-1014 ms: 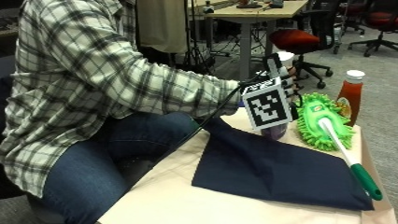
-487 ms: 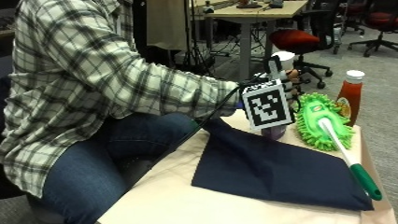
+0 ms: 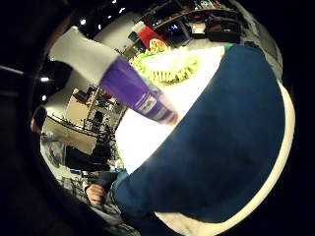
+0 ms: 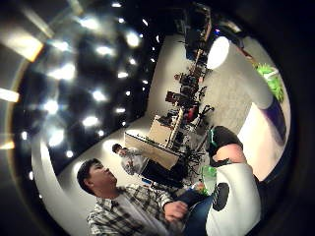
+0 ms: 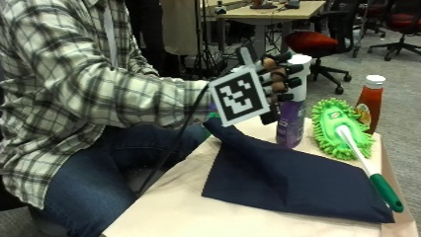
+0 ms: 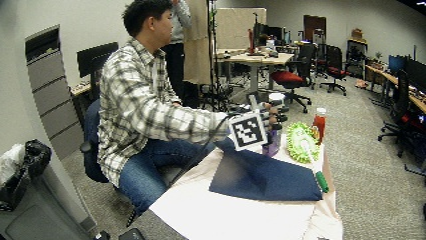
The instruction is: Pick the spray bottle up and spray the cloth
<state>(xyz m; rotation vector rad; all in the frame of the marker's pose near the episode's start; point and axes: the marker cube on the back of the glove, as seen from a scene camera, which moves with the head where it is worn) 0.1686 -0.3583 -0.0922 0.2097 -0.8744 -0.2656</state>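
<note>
A: Where's the spray bottle (image 5: 290,123)?
B: Upright on the table (image 5: 197,207), past the navy cloth (image 5: 289,180), beside the green duster (image 5: 339,128). The right hand (image 5: 279,81) has its fingers (image 5: 276,74) curled around the bottle's white top.
A: Changed?
B: Barely; hand and bottle are as before. The forearm reaches level across the cloth.

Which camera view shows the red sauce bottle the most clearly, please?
The outside view shows the red sauce bottle best: it stands upright behind the green duster, white cap visible. The wide outside view shows it small. The little finger side palm view gives only a red patch. In the thumb side view I cannot find it.
</note>
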